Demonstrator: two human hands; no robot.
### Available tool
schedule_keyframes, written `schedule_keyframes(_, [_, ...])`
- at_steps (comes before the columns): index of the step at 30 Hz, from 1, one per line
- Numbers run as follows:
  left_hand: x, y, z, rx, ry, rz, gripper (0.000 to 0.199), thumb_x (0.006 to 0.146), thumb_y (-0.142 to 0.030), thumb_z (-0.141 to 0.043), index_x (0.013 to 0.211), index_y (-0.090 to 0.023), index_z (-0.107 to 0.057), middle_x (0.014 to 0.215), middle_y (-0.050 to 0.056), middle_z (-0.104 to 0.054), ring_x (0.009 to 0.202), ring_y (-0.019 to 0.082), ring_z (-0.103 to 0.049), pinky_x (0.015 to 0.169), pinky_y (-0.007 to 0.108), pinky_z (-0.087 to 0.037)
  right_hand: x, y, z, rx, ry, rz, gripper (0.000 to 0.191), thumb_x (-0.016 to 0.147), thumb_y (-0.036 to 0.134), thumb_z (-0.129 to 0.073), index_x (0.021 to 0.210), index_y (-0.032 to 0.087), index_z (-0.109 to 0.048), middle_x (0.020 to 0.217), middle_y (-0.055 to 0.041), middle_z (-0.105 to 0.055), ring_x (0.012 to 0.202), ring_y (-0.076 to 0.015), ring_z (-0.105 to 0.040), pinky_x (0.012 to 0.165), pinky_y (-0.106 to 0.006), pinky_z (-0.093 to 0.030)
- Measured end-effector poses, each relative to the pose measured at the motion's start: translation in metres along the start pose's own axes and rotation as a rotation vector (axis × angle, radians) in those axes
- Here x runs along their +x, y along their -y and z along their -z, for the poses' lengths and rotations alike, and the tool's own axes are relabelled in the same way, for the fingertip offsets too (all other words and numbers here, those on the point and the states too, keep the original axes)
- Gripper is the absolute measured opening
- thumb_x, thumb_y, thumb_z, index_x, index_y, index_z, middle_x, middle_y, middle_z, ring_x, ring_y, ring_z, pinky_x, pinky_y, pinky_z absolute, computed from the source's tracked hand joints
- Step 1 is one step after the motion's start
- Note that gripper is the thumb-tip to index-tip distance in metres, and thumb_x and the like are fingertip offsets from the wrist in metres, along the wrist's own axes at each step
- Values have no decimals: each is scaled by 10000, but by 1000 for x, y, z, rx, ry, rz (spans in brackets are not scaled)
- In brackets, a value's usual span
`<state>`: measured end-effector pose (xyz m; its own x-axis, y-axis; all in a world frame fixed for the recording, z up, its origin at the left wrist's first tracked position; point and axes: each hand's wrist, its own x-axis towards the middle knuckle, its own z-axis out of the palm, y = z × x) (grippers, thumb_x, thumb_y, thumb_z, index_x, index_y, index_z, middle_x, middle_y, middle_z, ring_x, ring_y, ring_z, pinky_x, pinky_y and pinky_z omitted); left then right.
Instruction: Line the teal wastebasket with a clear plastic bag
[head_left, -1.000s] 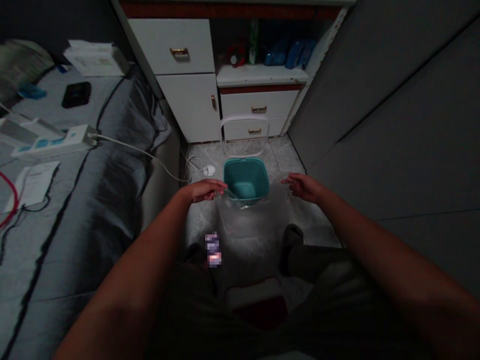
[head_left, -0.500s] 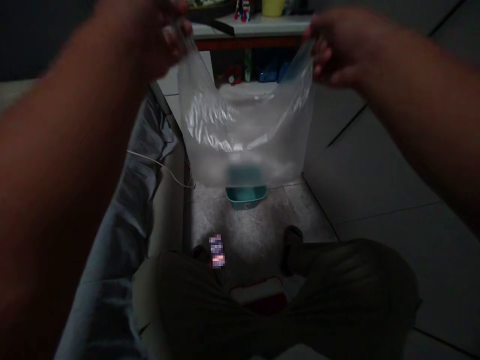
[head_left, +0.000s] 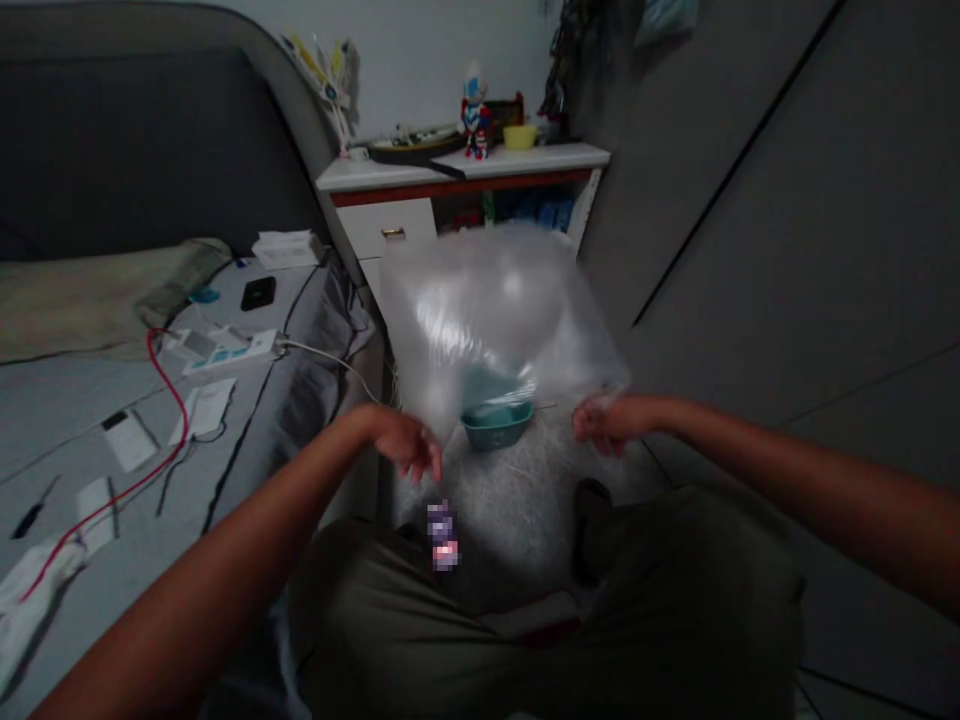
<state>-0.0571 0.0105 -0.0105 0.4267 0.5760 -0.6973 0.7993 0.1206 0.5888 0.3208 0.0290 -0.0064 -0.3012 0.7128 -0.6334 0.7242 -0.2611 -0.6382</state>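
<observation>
A clear plastic bag [head_left: 495, 300] billows up and away from me above the floor, puffed with air and partly blurred. My left hand [head_left: 407, 443] is closed on its near left corner, fingers pointing down. At the near right corner, my right hand [head_left: 602, 423] pinches the film. Under the bag's near edge, a teal plastic basin [head_left: 497, 430] stands on the floor between the hands; its back part shows only through the film.
A bed [head_left: 247, 430] on the left bears a power strip [head_left: 234, 352], a red cable [head_left: 178, 400] and small boxes. Ahead stands a white cabinet [head_left: 390, 225] with a toy figure [head_left: 475, 115] and yellow bowl [head_left: 520, 137]. Grey panels [head_left: 787, 270] rise on the right.
Both hands have come down from high in front to just above my knees. The bag, hanging down before, now swells upward and forward. More of the bed and cabinet shows.
</observation>
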Motion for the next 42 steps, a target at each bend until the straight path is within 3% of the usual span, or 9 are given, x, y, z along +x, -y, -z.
schedule_keyframes(2, [-6,14,-11,31,222,-9,219,785,-368,-826,960,-237,-839,757,19,-713,748,222,-642,687,310,-537,2,-19,-9,-109,255,-62,185,942,311,-767,862,146,-740,724,-86,-722,560,-197,-665,526,-312,-549])
schedule_keyframes(4, [-9,25,-5,31,116,-100,322,800,-445,-777,1042,-247,-854,821,21,-737,808,218,-643,728,290,-516,7,-27,-2,-137,351,-33,224,946,369,-740,869,161,-705,626,-70,-687,473,-183,-627,465,-279,-500])
schedule_keyframes(11, [20,28,47,243,-594,-19,522,882,-485,-654,1292,-197,-798,1264,114,-790,1182,302,-697,1054,337,-491,44,12,50,159,-361,214,220,990,280,-605,1096,274,-412,580,73,-570,392,-126,-480,430,-207,-371])
schedule_keyframes(18, [35,14,33,585,-671,374,854,951,-644,-556,1663,-188,-432,1468,250,-652,1366,442,-606,1081,501,-491,48,28,64,-496,-430,539,142,904,138,-520,800,217,-464,696,7,-562,597,-141,-508,597,-258,-301])
schedule_keyframes(22, [27,10,25,634,-825,392,878,948,-655,-565,1688,-240,-344,1447,269,-617,1252,466,-657,986,529,-532,41,32,73,-809,-388,565,163,825,108,-569,693,203,-570,749,-29,-644,726,-181,-547,647,-294,-263])
schedule_keyframes(25, [22,14,25,666,-891,282,766,955,-559,-620,1643,-319,-382,1480,216,-549,1183,399,-687,966,479,-540,40,34,83,-841,-387,499,190,841,124,-571,756,224,-707,818,-40,-712,777,-203,-602,677,-296,-303])
schedule_keyframes(31, [20,14,37,750,-638,171,380,863,-302,-777,1239,-271,-732,1426,128,-535,1152,301,-696,985,376,-539,48,41,96,-779,-432,402,200,885,197,-605,861,222,-801,869,-59,-767,825,-227,-663,735,-305,-401])
schedule_keyframes(38, [15,-1,32,646,-828,408,934,792,-514,-844,1613,-309,-450,1446,221,-596,1233,431,-662,982,500,-545,50,47,94,-752,-520,284,202,832,202,-726,986,233,-852,1049,-90,-806,1000,-288,-722,806,-338,-490])
schedule_keyframes(42, [12,1,25,573,-929,423,1092,794,-520,-837,1695,-299,-261,1439,248,-609,1237,439,-662,991,497,-525,46,45,92,-779,-661,283,455,763,289,-850,1216,265,-829,1163,-123,-787,1132,-370,-692,920,-430,-525])
